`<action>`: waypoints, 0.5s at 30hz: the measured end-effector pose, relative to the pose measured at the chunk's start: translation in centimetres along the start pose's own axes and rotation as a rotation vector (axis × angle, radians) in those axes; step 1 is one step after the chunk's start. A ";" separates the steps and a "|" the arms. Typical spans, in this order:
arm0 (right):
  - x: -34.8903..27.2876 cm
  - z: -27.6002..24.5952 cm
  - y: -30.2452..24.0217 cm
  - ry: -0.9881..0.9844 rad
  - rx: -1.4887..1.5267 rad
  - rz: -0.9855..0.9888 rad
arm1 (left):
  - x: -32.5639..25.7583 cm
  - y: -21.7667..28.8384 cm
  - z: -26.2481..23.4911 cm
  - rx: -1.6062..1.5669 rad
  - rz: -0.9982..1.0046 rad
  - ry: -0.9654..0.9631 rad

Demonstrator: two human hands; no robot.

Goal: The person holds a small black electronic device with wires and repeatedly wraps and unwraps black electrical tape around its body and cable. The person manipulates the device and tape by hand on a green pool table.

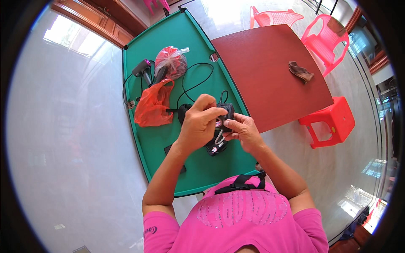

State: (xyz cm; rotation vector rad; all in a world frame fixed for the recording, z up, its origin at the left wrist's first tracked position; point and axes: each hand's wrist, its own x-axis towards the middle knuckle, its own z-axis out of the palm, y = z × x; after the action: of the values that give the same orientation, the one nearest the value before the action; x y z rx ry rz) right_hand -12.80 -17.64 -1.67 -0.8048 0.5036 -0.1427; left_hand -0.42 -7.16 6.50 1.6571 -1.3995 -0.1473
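Note:
Over the green felt of a pool table [198,170], my right hand [245,132] grips a small black boxy device [229,110] between thumb and fingers. A round, shiny pinkish part shows on its near face. My left hand [198,123] is curled, its index finger and thumb reaching the device's left side; whatever they pinch is hidden. Just below the hands lies a black item [217,148] with a pale loop of cord and a white label. Left of my left hand, a black pouch-like thing [183,112] is partly covered. A thin black cable [212,74] loops away across the felt.
A red plastic bag [154,105], a hair dryer [143,68] and a clear bag with something red [171,61] lie on the far left felt. A flat dark object [181,168] sits nearer. Rightward stand a reddish-brown table [270,71] with a brown cloth [300,72], pink chairs [327,40] and a red stool [333,122].

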 end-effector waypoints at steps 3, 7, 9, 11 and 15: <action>-0.3 0.3 -0.2 -0.001 0.023 -0.009 | 1.3 0.7 0.7 -0.017 0.065 -0.078; -0.2 -0.3 0.3 -0.032 0.021 -0.036 | 2.6 0.6 1.3 -0.004 0.151 -0.182; -0.2 -0.4 0.3 -0.041 0.012 -0.044 | 3.3 0.5 1.7 0.047 0.231 -0.200; -0.5 -0.3 0.0 -0.039 0.001 -0.043 | 4.1 0.7 1.5 0.121 0.292 -0.275; -0.8 0.0 -0.7 -0.039 -0.003 -0.058 | 5.0 0.5 1.6 0.187 0.360 -0.350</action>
State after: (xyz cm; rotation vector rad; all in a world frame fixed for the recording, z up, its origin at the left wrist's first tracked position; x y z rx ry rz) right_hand -13.52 -17.87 -0.91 -0.8243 0.4443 -0.1795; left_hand -0.07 -12.13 8.15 1.5459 -2.0075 -0.1041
